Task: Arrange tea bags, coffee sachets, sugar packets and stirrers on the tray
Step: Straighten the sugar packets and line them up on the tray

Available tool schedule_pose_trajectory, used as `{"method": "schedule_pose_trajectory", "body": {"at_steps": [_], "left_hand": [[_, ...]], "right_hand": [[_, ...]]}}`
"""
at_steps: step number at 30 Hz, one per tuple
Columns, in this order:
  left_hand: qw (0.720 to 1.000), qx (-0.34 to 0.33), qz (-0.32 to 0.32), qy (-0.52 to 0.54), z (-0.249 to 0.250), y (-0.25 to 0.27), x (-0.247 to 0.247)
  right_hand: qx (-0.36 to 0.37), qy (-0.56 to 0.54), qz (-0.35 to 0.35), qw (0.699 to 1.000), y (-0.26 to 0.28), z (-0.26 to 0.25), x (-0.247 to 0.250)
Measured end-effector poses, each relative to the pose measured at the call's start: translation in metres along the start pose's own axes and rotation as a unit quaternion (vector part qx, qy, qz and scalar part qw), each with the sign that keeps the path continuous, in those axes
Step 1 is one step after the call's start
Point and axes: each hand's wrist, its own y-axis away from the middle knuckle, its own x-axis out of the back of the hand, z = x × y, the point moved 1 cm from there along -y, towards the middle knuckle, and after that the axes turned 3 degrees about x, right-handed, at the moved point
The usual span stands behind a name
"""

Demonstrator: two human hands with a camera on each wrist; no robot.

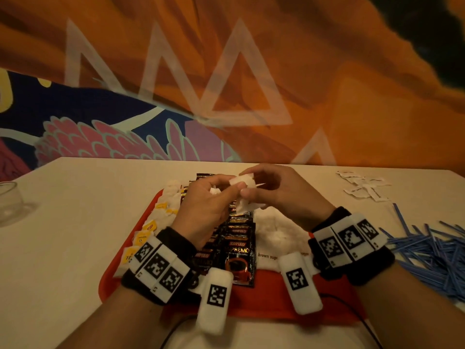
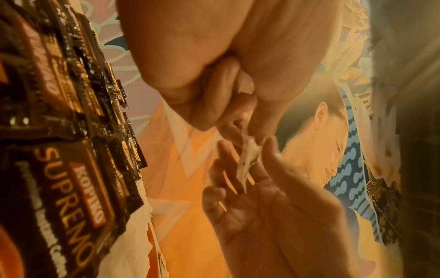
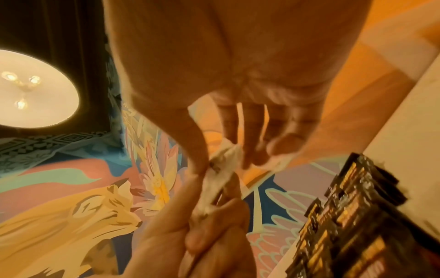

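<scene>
Both hands are raised above the red tray (image 1: 276, 290) and meet over its far half. My left hand (image 1: 234, 188) and right hand (image 1: 253, 190) together pinch a small bunch of white sugar packets (image 1: 243, 183). In the left wrist view the left hand (image 2: 238, 120) grips the packets (image 2: 248, 159) from above. In the right wrist view the right hand (image 3: 223, 163) pinches them (image 3: 220, 169) between thumb and fingers. On the tray lie tea bags (image 1: 151, 230) at the left, dark coffee sachets (image 1: 236, 245) in the middle and a heap of sugar packets (image 1: 279, 227) at the right.
Loose sugar packets (image 1: 364, 187) lie on the table at the back right. A heap of blue stirrers (image 1: 432, 253) spreads to the right of the tray. A clear glass (image 1: 10, 200) stands at the far left. A painted wall rises behind the table.
</scene>
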Motion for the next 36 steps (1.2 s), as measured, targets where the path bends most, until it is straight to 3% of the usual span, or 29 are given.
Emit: {"method": "schedule_pose_trajectory", "body": {"at_steps": [3,8,12,17,28,36], "left_hand": [[0.998,0.022,-0.004,0.054,0.001,0.000,0.001],[0.999,0.008,-0.025,0.040,-0.001,-0.004,0.008],[0.999,-0.042,-0.029,0.007,-0.004,-0.005,0.010],[0.992,-0.095,0.066,-0.057,-0.009,-0.010,0.008],[0.995,-0.079,0.066,-0.006,-0.006,-0.010,0.008],[0.996,-0.071,0.058,0.010,-0.003,-0.006,0.006]], "right_hand": [[0.037,-0.041,0.062,0.997,-0.001,0.000,-0.004],[0.023,-0.130,0.112,0.985,-0.002,-0.001,-0.002],[0.008,-0.152,0.141,0.978,-0.001,-0.002,0.001],[-0.022,-0.172,0.100,0.980,0.002,-0.007,-0.002],[0.053,-0.150,0.165,0.973,0.000,-0.004,0.001],[0.050,-0.094,0.109,0.988,0.000,0.000,-0.002]]}}
